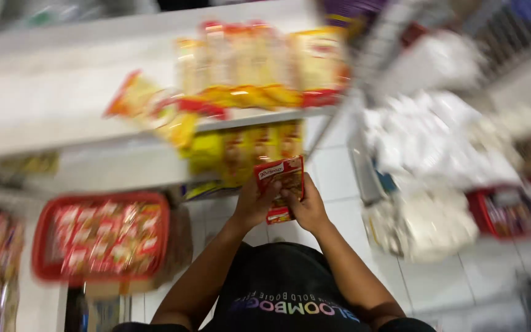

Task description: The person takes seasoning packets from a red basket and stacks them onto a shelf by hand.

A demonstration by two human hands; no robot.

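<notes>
Both my hands hold a small stack of red snack packets (281, 184) in front of my chest. My left hand (254, 206) grips the stack's left edge, thumb on its face. My right hand (305, 206) grips the right edge from behind. The packets are red with a food picture on the front. Just beyond them runs a white shelf (62, 132) with a row of yellow and red packets (247, 67) standing on it. The whole view is motion-blurred.
A red basket (102, 237) full of red packets sits at the lower left. More yellow packets (247, 150) hang under the shelf. To the right stand piles of white bagged goods (431, 147) and another red basket (511, 209). White floor tiles lie below.
</notes>
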